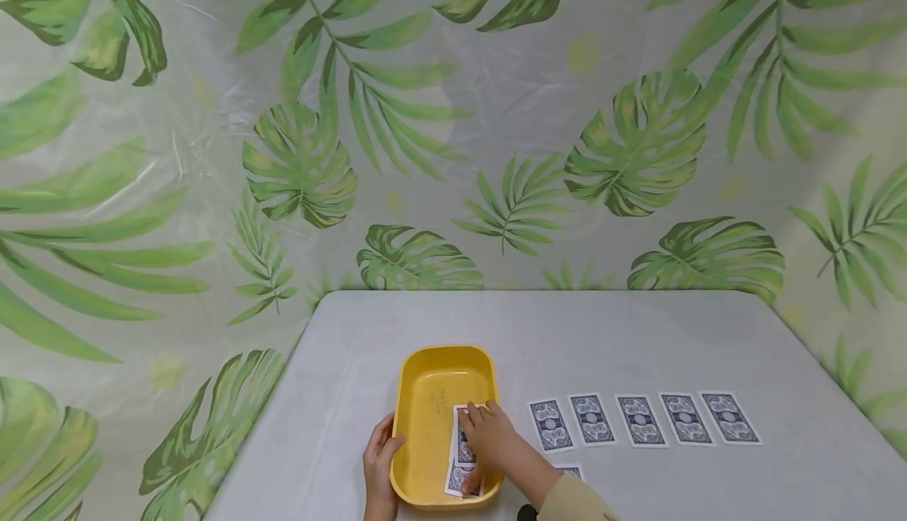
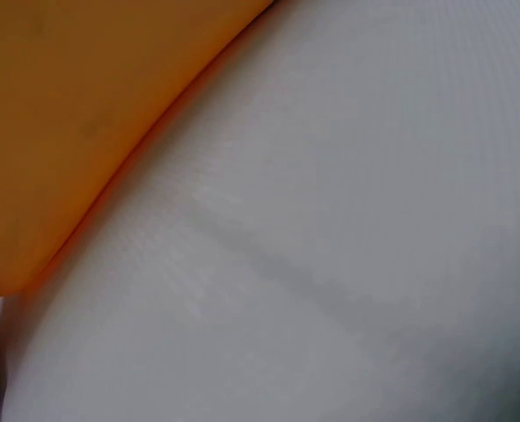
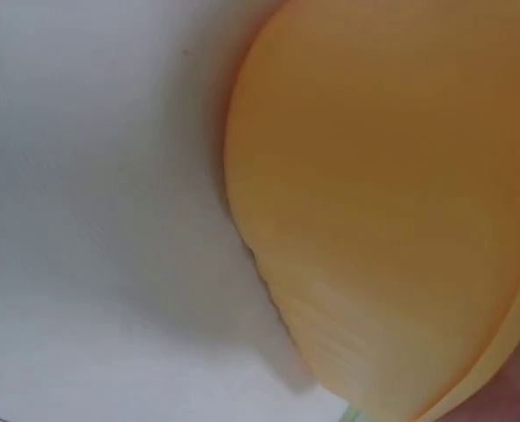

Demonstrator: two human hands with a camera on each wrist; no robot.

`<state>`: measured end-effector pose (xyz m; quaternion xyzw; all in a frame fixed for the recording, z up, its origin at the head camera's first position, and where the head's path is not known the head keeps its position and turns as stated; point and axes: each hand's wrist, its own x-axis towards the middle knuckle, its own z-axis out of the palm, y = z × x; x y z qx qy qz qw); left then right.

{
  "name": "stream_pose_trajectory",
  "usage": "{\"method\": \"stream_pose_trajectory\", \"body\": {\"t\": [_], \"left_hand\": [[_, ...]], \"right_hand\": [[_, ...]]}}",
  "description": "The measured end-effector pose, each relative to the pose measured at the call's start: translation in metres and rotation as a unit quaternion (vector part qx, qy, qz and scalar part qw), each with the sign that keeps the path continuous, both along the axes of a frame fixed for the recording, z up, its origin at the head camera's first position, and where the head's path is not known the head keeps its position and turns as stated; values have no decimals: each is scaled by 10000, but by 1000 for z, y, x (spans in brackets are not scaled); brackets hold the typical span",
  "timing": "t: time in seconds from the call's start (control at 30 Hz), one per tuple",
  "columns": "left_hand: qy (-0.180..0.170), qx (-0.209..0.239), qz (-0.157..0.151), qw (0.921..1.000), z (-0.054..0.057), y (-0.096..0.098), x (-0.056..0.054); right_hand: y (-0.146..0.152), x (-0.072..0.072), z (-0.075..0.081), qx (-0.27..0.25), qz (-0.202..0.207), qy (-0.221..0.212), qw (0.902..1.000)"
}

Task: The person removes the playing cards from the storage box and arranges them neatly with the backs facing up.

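A yellow plastic tray (image 1: 423, 419) sits on the white table, with blue-backed playing cards (image 1: 459, 480) overlapping face down in its lower right. On the tray's left rim my left hand (image 1: 381, 458) grips, thumb over the edge and fingers along the outer wall. My right hand (image 1: 489, 442) reaches over the right rim and holds the upper playing card (image 1: 464, 448), fingers at its far end and thumb toward its near end. In both wrist views the tray's outer wall (image 2: 75, 132) (image 3: 374, 193) fills much of the picture; the cards are hidden there.
Several face-down playing cards (image 1: 641, 420) lie in a row right of the tray. Another card (image 1: 571, 471) shows partly beyond the right forearm. The white tabletop (image 1: 567, 340) meets a leaf-patterned sheet (image 1: 510, 190) at the back and sides.
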<state>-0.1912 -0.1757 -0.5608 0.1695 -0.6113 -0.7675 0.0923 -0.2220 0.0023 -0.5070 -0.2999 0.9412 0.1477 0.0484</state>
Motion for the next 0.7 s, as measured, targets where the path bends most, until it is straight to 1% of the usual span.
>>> {"method": "stream_pose_trajectory", "body": {"t": [0.07,0.13,0.23,0.33,0.47,0.63,0.7], "left_hand": [[-31,-47,6,10000,0,0,0],[-22,-68,-15,10000,0,0,1],[-20,-70,-51,10000,-1,0,2],[-2,-47,-78,10000,-1,0,2],[37,-11,-59,10000,0,0,1],[35,-78,6,10000,0,0,1],[23,-103,20,9999,0,0,1]], "right_hand": [[-2,0,0,434,-3,5,9991],[-4,2,-2,828,40,120,9965],[-6,5,-6,1055,69,353,9938],[-7,8,-9,1057,124,609,9925],[-8,12,-9,893,202,896,9918],[-8,16,-10,489,282,1227,9908],[-8,18,-11,338,367,1430,9885]]}}
